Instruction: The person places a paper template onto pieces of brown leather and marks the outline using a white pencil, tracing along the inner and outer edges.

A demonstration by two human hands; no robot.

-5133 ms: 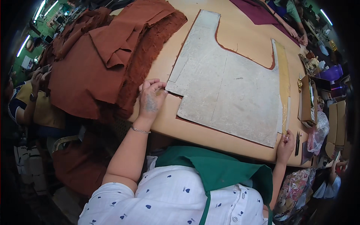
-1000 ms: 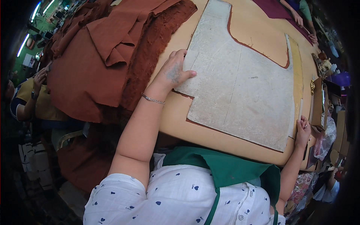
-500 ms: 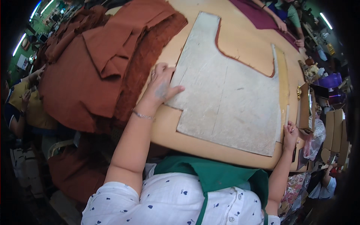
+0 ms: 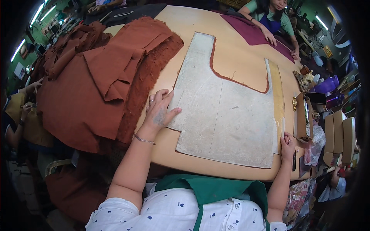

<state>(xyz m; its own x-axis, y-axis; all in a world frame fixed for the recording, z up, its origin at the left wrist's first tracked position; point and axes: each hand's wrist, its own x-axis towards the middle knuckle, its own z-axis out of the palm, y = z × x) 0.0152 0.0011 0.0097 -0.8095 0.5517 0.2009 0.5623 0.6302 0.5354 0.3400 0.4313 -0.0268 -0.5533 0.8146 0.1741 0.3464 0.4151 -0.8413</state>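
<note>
A large pale grey pattern board [image 4: 227, 119] with a curved cutout lies flat on the tan table. A thin rim of rust-brown cloth [image 4: 239, 82] shows along its cutout edge. My left hand [image 4: 158, 111] lies on the board's left edge, fingers spread, the thumb on the board's surface. Beside the right edge my right hand [image 4: 287, 145] is closed around a thin pale stick [image 4: 283, 125] that points away from me; its exact kind is unclear. Close by that hand runs a yellowish strip [image 4: 277, 96] along the board's right side.
Stacked rust-brown fabric [image 4: 88, 92] covers the table's left. Across the table, a co-worker's hands rest on maroon cloth [image 4: 246, 30]. An open cardboard box [image 4: 303, 117], a black pen [image 4: 294, 161] and a purple container [image 4: 327, 84] line the right side. Other people work at far left.
The whole view has shifted, so the table appears lower and more of the co-worker shows. Both hands keep their places by the board.
</note>
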